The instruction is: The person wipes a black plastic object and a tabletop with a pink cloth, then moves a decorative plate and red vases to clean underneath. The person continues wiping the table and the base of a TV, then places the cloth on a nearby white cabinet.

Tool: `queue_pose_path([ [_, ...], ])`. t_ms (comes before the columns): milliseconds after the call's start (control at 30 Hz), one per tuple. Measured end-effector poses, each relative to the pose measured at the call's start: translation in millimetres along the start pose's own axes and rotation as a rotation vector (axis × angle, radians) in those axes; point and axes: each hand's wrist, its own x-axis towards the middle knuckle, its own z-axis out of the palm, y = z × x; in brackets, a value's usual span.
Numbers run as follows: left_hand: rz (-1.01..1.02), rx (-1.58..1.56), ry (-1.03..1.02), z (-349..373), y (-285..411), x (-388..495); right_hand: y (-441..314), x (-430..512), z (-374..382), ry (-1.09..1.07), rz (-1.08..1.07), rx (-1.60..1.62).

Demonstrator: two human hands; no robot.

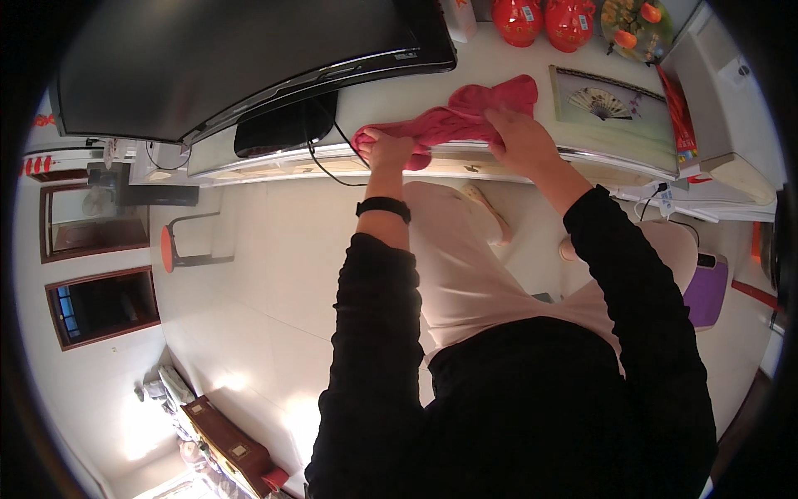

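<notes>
A red cloth (436,121) lies bunched and stretched along the front edge of a white cabinet top (386,93). My left hand (388,151) has its fingers closed on the cloth's left end, beside a black cable (336,128). At the cloth's right part is my right hand (520,140), its fingers touching the fabric; they are slightly blurred, and whether they grip it is not certain. Part of the cloth hangs over the front edge near my left hand.
A black television (249,62) on a black base (283,128) stands at the left. Two red jars (517,22) and a round decorated plate (636,28) are at the back. A fan picture panel (614,115) lies at the right. A stool (168,249) and a purple box (706,293) are on the floor.
</notes>
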Motion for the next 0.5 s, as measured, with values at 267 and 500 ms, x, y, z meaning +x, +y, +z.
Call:
queue_pose_path([
  [267,0.024,0.134,0.015,-41,-66,62,-43,36,32,-0.019,-0.182,-0.006],
  [500,-0.016,0.007,-0.035,-37,-90,102,-57,61,55,-0.043,-0.139,-0.090],
])
